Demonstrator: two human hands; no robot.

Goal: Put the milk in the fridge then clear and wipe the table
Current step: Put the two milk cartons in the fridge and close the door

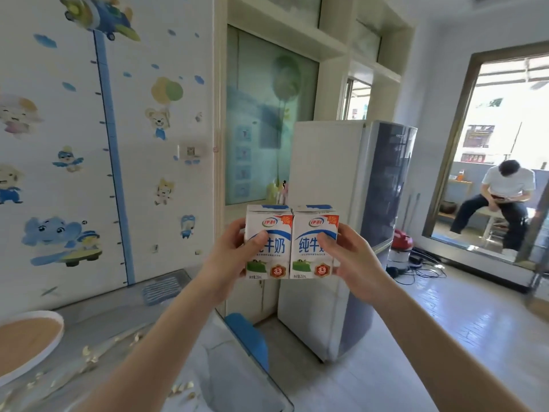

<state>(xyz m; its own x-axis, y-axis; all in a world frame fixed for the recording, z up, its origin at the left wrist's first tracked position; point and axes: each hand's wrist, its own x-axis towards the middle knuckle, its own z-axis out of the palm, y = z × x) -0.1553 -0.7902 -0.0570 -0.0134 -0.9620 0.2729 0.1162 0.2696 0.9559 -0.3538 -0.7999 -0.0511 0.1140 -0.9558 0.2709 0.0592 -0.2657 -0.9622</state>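
Two white-and-blue milk cartons are held side by side at chest height in front of the fridge. My left hand grips the left carton, thumb across its front. My right hand grips the right carton the same way. The fridge is tall, with a white side and a dark glossy door, and the door is closed. The table lies at the lower left, its grey top strewn with pale shell scraps.
A round white tray with a tan inside sits on the table's left. A blue chair back stands between table and fridge. A red vacuum and cables lie on the floor right of the fridge. A person sits beyond the balcony doorway.
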